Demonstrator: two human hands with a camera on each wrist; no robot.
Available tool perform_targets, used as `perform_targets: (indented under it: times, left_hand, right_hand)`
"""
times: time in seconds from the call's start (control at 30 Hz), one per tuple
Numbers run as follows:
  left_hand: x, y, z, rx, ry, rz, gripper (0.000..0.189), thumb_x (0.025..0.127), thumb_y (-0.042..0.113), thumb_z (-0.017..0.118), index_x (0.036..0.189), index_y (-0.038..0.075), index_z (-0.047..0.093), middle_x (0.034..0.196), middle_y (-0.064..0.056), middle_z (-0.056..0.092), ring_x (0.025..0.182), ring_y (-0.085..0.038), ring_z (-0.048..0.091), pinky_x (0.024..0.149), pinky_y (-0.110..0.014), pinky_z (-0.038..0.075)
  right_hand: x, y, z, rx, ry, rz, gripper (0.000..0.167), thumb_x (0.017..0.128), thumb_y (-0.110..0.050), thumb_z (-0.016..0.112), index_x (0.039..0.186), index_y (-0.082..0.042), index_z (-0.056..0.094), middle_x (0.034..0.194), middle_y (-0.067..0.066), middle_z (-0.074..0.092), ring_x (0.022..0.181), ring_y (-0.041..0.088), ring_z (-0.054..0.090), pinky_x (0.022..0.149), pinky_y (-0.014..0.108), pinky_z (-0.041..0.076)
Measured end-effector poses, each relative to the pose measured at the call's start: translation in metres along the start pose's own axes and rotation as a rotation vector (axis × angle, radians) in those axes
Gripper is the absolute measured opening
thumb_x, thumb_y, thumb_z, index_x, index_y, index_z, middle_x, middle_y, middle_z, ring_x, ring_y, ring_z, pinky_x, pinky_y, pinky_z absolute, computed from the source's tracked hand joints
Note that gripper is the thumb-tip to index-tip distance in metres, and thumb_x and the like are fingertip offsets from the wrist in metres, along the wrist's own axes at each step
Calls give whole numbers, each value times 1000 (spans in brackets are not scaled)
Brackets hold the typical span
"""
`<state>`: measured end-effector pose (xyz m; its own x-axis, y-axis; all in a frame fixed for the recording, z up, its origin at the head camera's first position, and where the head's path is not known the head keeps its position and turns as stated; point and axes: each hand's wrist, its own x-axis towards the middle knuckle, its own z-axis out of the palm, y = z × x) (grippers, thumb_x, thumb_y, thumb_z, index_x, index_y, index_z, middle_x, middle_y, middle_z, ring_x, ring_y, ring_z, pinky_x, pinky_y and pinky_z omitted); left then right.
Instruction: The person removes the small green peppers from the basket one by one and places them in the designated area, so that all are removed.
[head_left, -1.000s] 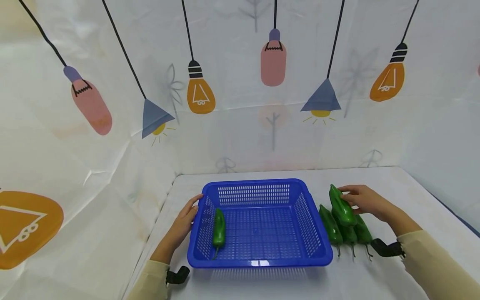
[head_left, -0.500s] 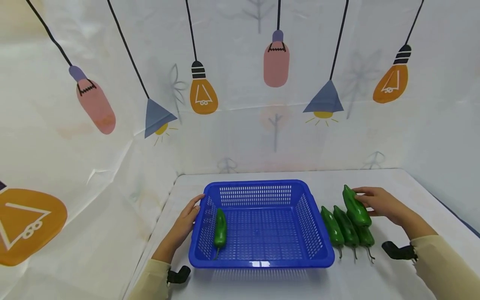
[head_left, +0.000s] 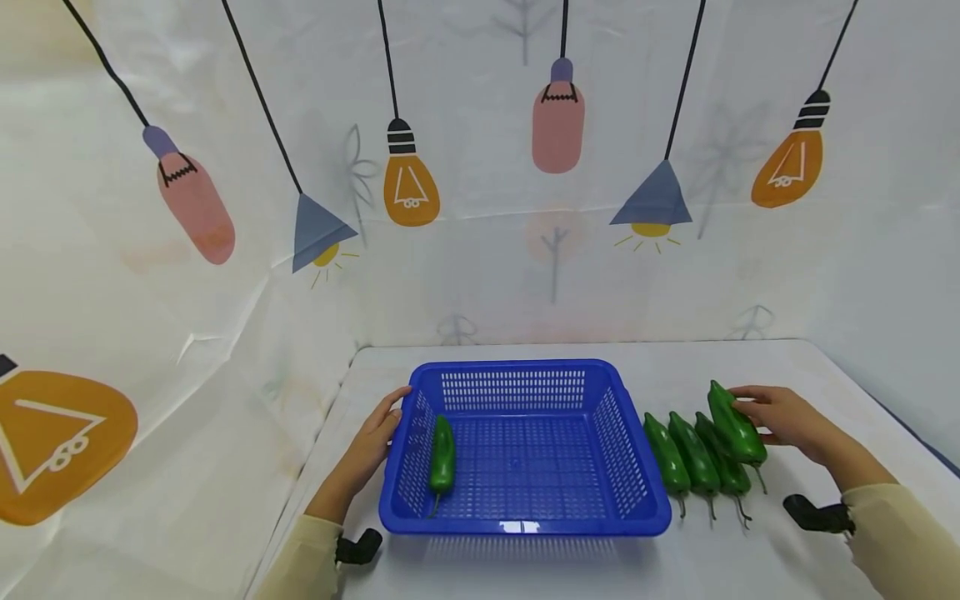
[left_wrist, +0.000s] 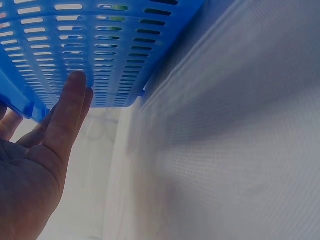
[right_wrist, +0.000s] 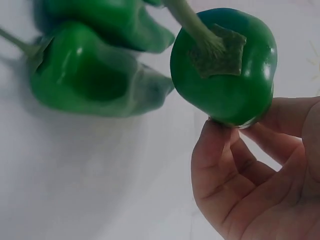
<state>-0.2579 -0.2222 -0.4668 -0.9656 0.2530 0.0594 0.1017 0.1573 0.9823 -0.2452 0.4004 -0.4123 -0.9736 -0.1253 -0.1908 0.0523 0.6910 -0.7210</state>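
Note:
A blue slotted basket (head_left: 525, 527) sits mid-table with one green pepper (head_left: 442, 454) lying along its left side. My left hand (head_left: 372, 437) rests with straight fingers against the basket's left wall (left_wrist: 100, 45), and in the left wrist view that hand (left_wrist: 55, 135) lies flat on the plastic. To the right of the basket my right hand (head_left: 780, 414) grips a green pepper (head_left: 735, 429) at the right end of a row of three peppers (head_left: 696, 457). In the right wrist view the fingers (right_wrist: 250, 165) pinch the held pepper (right_wrist: 225, 70), stem towards the camera, beside other peppers (right_wrist: 85, 80).
The white table (head_left: 750, 358) is enclosed by a printed cloth backdrop (head_left: 480, 167) at the back and on both sides. Its right edge runs close behind my right forearm. Black wrist straps (head_left: 817, 515) lie near the table's front.
My right hand has carried its pepper rightward and lower, from above the row to the row's right end. The left hand and the basket have stayed put.

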Motion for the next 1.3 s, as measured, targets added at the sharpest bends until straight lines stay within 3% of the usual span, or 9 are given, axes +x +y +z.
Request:
perform_targets:
  times: [0.37,0.63,0.9,1.3]
  left_hand:
    - [0,-1,0,-11,16,0,45,112,20,33,157,15,35,126,-26,57,99,-26,63,79,-38,55]
    - [0,0,0,14,22,-16,44,113,22,32,156,20,35,132,-24,55,104,-30,62,82,-39,54]
    - [0,0,-1,3,0,3,45,113,22,32,157,13,33,127,-27,56,100,-26,62,80,-37,54]
    - [1,-2,-1,-3,7,-10,45,113,23,32,157,20,34,132,-25,55,104,-31,62,81,-38,54]
  right_hand:
    - [-5,24,1,-20,6,73,53,109,-23,43,139,21,39,127,39,53,109,45,61,82,47,57]
    - [-9,33,3,-16,12,99,52,109,-22,42,140,19,40,125,38,54,105,37,60,79,43,57]
    - [-7,43,11,-30,-3,144,51,108,-20,43,140,19,39,131,44,46,111,49,57,82,48,56]
    - [-8,44,19,-26,6,166,50,107,-19,45,138,20,40,129,45,46,109,49,56,82,50,56]
